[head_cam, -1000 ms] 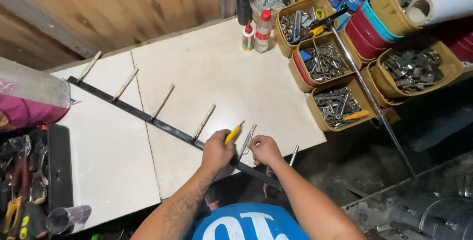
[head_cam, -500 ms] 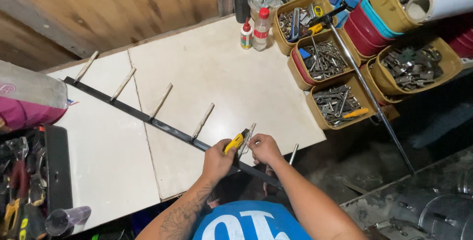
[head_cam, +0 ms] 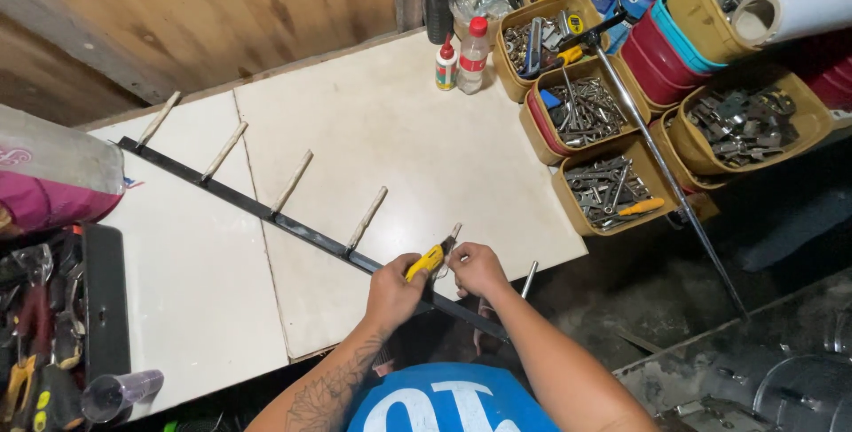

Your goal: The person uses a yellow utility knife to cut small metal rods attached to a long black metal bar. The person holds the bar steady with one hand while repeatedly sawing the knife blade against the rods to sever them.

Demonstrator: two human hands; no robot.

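Head view: left hand around yellow-handled tool

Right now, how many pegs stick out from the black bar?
6: four bare ones, one between the hands, one at the table edge. None seems hidden.

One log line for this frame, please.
left hand: grips yellow-handled tool | right hand: at tool tip | black metal bar: on white worktop

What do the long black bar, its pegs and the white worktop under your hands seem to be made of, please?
Black bar: probably painted steel, thin, flat and straight with a dull dark coat. Pegs: pale tan rods, possibly wood or taped metal; too small to tell. Worktop: glossy cream slabs with a seam, likely ceramic tile or laminate.
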